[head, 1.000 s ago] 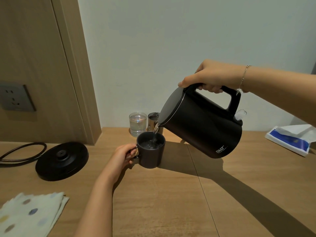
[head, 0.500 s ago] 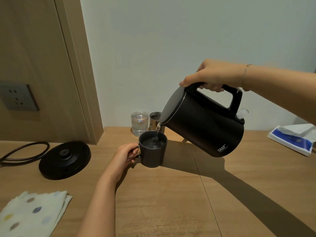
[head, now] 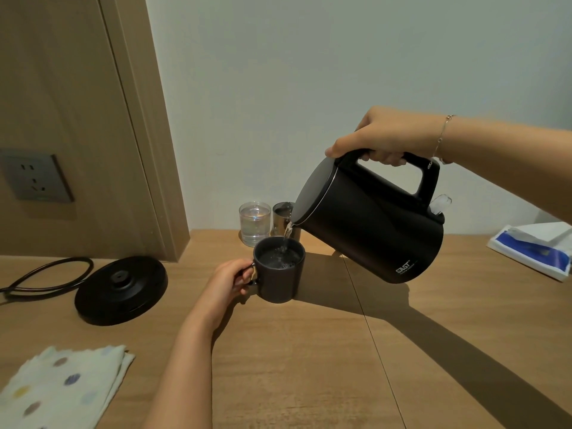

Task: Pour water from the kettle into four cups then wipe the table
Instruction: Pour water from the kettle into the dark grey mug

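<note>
While the kettle (head: 368, 224) hangs tilted in the right hand (head: 380, 140), fingers curled round its handle, a thin stream falls from the spout into the mug (head: 280, 274). Left hand (head: 230, 278) holds the mug by its handle, fingers wrapped round it; mug stands on the table (head: 309, 366), just under the spout. Against half a second ago, the water level in the mug reads higher, surface bubbling near the rim; kettle pose nearly unchanged. Judgement: this cup is close to full, so the pour should end soon or spill.

A glass (head: 254, 222) by the wall already holds water. A metal cup (head: 282, 216) beside it is half hidden by the kettle; its fill cannot be told. No fourth cup is in view. The cloth (head: 62, 388) lies unused at the near left, cut by the frame edge. Kettle base (head: 120, 289) sits left, its cord running out of view. The kettle's remaining water cannot be seen.
</note>
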